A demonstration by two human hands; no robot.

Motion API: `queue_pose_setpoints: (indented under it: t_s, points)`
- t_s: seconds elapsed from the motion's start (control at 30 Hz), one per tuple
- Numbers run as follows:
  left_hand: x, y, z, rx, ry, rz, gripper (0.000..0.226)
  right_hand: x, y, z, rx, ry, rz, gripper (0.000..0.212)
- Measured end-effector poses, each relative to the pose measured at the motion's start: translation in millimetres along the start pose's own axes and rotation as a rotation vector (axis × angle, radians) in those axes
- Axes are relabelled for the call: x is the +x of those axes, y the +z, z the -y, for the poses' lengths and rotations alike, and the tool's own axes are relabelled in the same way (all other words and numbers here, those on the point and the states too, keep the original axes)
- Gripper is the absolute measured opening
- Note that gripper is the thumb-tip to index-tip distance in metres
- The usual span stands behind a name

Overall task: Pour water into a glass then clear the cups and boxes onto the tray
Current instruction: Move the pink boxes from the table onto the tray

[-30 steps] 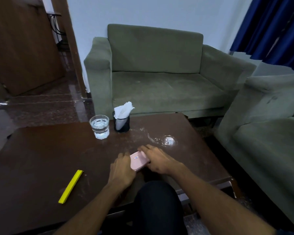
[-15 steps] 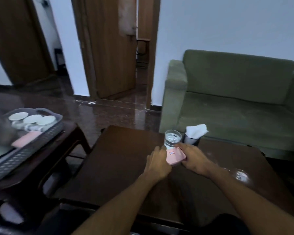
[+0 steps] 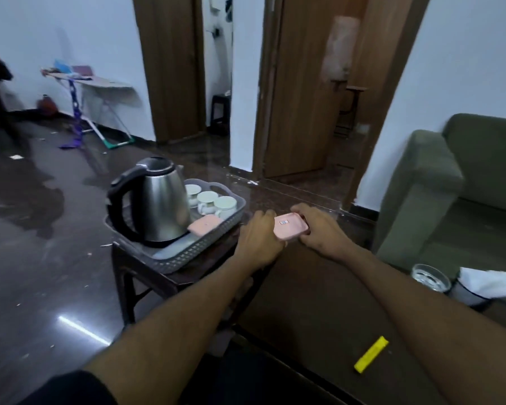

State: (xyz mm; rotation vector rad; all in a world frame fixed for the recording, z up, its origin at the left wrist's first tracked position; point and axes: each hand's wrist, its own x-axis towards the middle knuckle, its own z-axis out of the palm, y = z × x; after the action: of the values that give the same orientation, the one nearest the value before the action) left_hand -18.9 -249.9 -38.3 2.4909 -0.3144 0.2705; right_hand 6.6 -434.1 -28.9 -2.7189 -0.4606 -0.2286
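Observation:
A pink box [image 3: 290, 227] is held in the air between my left hand [image 3: 260, 238] and my right hand [image 3: 319, 229], just right of the grey tray [image 3: 187, 252]. The tray sits on a small dark side table and carries a steel kettle [image 3: 155, 203], three white cups [image 3: 214, 201] and another pink box [image 3: 203, 224]. A glass of water [image 3: 430, 277] stands at the right on the dark coffee table [image 3: 319, 311].
A tissue holder [image 3: 479, 287] stands beside the glass. A yellow strip [image 3: 371, 358] lies on the coffee table near me. A green sofa [image 3: 450, 194] is at the right. An ironing board [image 3: 91, 92] stands by the far wall.
Both hands lifted the pink box off the coffee table and carried it left, past the glass, toward the tray. My view has swung left with it.

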Motion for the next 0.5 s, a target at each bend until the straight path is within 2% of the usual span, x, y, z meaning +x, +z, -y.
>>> queue_pose_setpoints:
  t_s: [0.1,0.37,0.5]
  points:
    - [-3.4,-37.2,37.0,-0.005,-0.066,-0.089,0.043,33.1,14.0,49.7,0.034,-0.073,-0.019,0.056]
    - [-25.8,-97.3,126.4,0.006,-0.203,-0.18,0.065,84.6,64.3,147.9,0.087,-0.158,-0.014,0.041]
    - [-38.8,-109.5,157.5,0.024,-0.248,-0.183,0.055,92.4,91.8,173.9,0.11,-0.191,0.019,0.039]
